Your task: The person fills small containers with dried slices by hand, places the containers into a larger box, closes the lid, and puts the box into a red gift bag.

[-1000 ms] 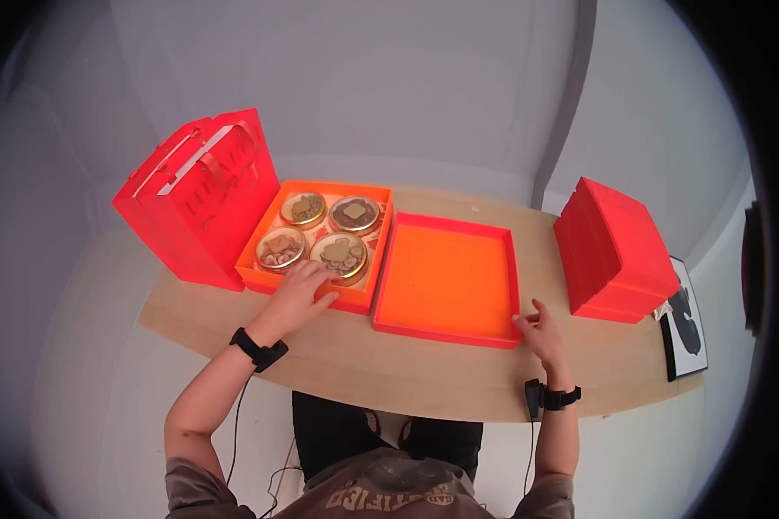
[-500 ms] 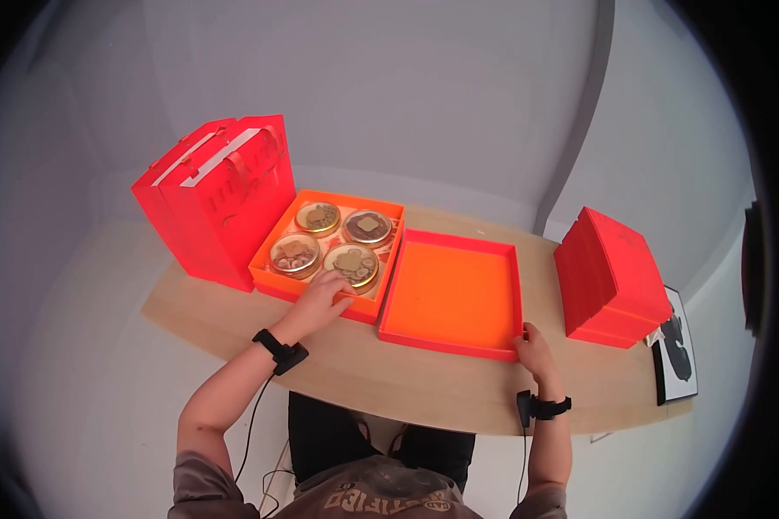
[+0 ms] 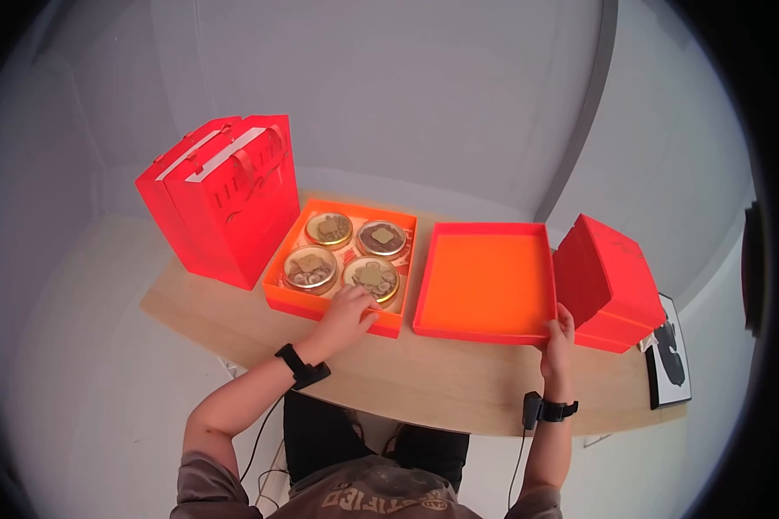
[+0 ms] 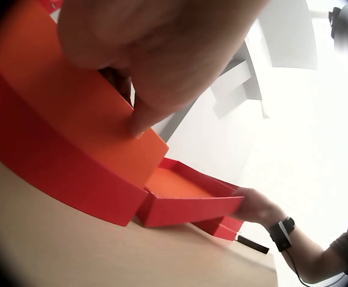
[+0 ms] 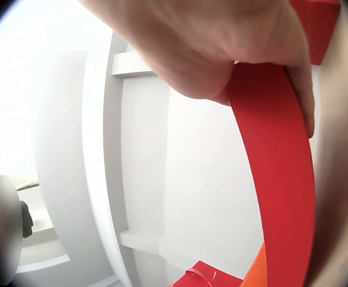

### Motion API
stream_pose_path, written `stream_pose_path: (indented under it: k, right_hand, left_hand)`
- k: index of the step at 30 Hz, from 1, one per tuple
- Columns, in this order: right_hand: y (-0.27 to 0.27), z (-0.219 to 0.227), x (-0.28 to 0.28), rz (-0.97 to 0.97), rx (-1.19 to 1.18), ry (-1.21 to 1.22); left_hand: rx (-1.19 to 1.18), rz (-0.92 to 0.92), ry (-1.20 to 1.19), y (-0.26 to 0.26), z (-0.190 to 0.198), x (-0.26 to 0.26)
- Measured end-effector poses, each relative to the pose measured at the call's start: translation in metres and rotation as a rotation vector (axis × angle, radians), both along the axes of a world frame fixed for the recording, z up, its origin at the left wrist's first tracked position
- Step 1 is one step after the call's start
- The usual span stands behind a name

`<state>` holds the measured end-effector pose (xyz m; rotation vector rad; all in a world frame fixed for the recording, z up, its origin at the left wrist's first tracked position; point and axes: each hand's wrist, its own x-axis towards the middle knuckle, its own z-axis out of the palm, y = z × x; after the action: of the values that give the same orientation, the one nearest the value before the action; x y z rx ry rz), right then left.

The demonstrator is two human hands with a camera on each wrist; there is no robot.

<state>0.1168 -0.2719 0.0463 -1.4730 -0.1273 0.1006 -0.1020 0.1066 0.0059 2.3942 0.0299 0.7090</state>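
An orange-red box holds several round clear-lidded tins, such as the front right tin. My left hand grips the front wall of this box near that tin; in the left wrist view the thumb of the left hand presses the orange wall. To the right lies a shallow red lid with an orange inside. My right hand pinches its front right corner, thumb inside and fingers outside. The right wrist view has the right hand round the red side wall.
Two red gift bags stand at the left of the wooden table. Stacked red boxes stand at the right, close beside the lid. A black-framed picture is at the right edge. Cables hang from both wrist cameras.
My right hand has taken hold of the lid, which has shifted right, away from the box and up to the red stack. My left hand has stayed at the box's front wall.
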Motion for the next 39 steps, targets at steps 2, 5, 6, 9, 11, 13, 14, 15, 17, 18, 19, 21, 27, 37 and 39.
stream_pose_path:
  k: [2,5,6,9,11,13,14,15,17,18,19,21,27,37,39]
  right_hand:
    - [0.012,0.012,-0.012,-0.041,-0.03,-0.069]
    - [0.026,0.022,-0.024,-0.113,-0.051,-0.211]
    - [0.031,0.025,-0.027,-0.14,-0.04,-0.296]
    - [0.047,0.052,-0.052,-0.23,-0.022,-0.374]
    - [0.051,0.064,-0.064,-0.243,0.021,-0.417]
    - [0.063,0.073,-0.076,-0.248,0.063,-0.455]
    - [0.073,0.078,-0.083,-0.27,0.101,-0.503]
    - [0.082,0.08,-0.09,-0.293,0.14,-0.552]
    - [0.099,0.073,-0.095,-0.277,0.162,-0.575]
    - [0.107,0.071,-0.099,-0.26,0.178,-0.592]
    - [0.116,0.073,-0.106,-0.205,0.263,-0.527]
    - [0.13,0.076,-0.113,-0.134,0.307,-0.504]
    - [0.158,0.052,-0.128,-0.104,0.26,-0.578]
    - [0.165,0.076,-0.139,0.241,0.238,-0.714]
    - [0.163,0.081,-0.14,0.41,0.311,-0.662]
  left_hand:
    - [-0.007,-0.016,-0.013,0.0,0.001,0.001]
    - [-0.04,-0.049,0.036,0.004,0.006,-0.001]
    - [-0.057,-0.072,0.086,0.005,0.007,-0.002]
    - [-0.053,-0.092,0.09,-0.008,0.038,-0.001]
    - [-0.095,-0.182,0.037,-0.031,0.07,0.003]
    - [-0.213,-0.347,0.003,-0.057,0.108,0.015]
    - [-0.265,-0.411,-0.03,-0.073,0.127,0.021]
    - [-0.258,-0.435,-0.093,-0.088,0.144,0.027]
    - [-0.242,-0.465,-0.163,-0.113,0.163,0.039]
    - [-0.163,-0.382,-0.242,-0.125,0.169,0.046]
    - [-0.085,-0.297,-0.316,-0.133,0.176,0.053]
    - [-0.076,-0.302,-0.277,-0.141,0.188,0.059]
    - [-0.055,-0.242,-0.064,-0.136,0.192,0.073]
    - [-0.216,-0.16,-0.259,-0.101,0.203,0.058]
    - [-0.224,-0.18,-0.283,-0.091,0.202,0.062]
